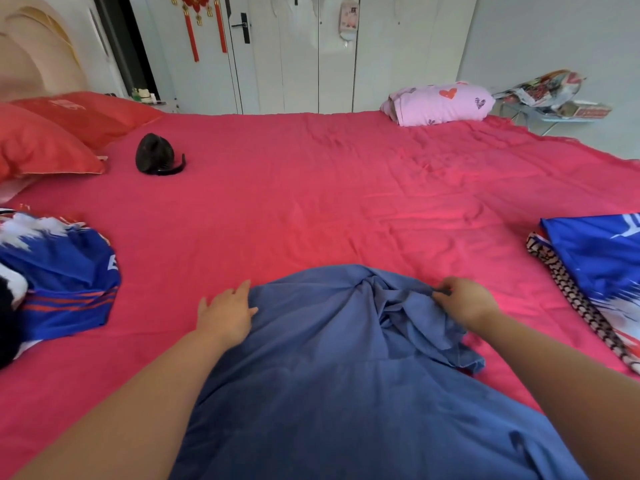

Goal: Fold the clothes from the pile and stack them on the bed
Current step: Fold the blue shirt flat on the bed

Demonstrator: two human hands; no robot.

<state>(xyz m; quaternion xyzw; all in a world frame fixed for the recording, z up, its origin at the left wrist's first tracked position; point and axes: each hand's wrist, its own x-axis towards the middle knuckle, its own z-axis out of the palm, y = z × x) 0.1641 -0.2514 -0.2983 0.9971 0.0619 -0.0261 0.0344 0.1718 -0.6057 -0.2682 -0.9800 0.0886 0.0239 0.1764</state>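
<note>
Spread at the bed's (311,188) near edge, plain blue cotton garment (339,375): left hand (225,313) flattens it, fingers straight; right hand (464,299) pinches a bunched fold to straighten it.

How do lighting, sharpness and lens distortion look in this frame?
Head view: soft even daylight, no hard glare; the plain blue fabric garment darkens toward the near edge. Head view: wide-angle bowing curves the far edge of the pink-red bedsheet and tilts the white wardrobe doors. Head view: left hand and right hand show little motion blur.
</note>
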